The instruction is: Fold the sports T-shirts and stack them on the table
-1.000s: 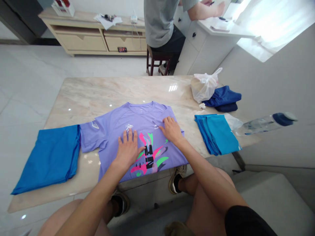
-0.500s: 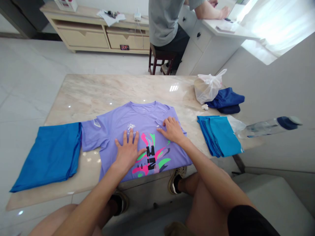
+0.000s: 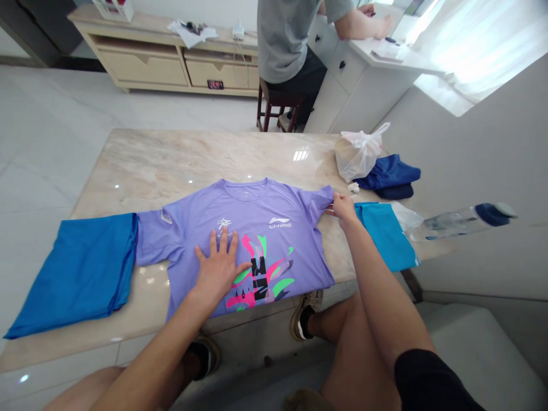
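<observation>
A purple T-shirt (image 3: 295,245) is laid print side up on the marbled surface (image 3: 192,151), with its neckline turned toward the far edge and its lower part reaching the near edge. The left hand (image 3: 216,265) is rested flat on the chest, its fingers spread wide beside the coloured print (image 3: 260,279). The cuff of one sleeve (image 3: 320,198) is pinched between the narrowed fingers of the right hand (image 3: 343,206) and held out to the side. The other sleeve is met at its end by a folded blue cloth (image 3: 81,262). Partly hidden by the right forearm, a lighter blue folded cloth (image 3: 389,234) is seen near a clear bottle (image 3: 449,224). Farther back, a white plastic bag (image 3: 358,157) is set against dark blue fabric (image 3: 393,174). Beyond the surface, a person in grey (image 3: 282,43) is seated on a stool (image 3: 278,101).
</observation>
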The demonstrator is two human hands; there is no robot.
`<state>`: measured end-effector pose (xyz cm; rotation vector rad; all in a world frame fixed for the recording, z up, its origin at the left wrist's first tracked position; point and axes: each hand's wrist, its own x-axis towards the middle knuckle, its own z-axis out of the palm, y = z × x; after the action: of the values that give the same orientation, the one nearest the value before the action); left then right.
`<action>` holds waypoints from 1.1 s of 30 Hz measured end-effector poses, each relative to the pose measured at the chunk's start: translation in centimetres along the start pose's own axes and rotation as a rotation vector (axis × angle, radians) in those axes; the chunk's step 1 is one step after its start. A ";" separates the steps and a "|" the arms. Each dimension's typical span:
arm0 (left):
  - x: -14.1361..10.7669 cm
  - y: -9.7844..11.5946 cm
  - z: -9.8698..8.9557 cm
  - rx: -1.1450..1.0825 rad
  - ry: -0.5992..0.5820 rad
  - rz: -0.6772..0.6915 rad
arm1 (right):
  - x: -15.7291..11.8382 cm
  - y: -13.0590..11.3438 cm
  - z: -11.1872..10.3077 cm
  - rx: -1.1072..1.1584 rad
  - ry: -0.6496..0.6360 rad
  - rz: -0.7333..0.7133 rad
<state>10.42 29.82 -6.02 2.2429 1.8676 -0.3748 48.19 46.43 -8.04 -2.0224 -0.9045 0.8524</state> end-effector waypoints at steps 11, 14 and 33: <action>0.3 -0.2 0.5 0.010 0.040 0.005 | -0.8 0.3 -3.2 -0.272 0.051 -0.050; 0.5 -0.3 0.5 0.001 0.030 0.002 | -2.2 0.7 -3.3 -0.588 0.202 -0.366; 2.4 -0.8 -0.9 -0.008 -0.101 -0.025 | -7.3 0.6 -8.3 -1.155 0.010 -0.199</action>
<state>10.15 32.50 -5.98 2.1549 1.8438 -0.4751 51.06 37.31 -2.50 -2.7628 -1.8227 0.1525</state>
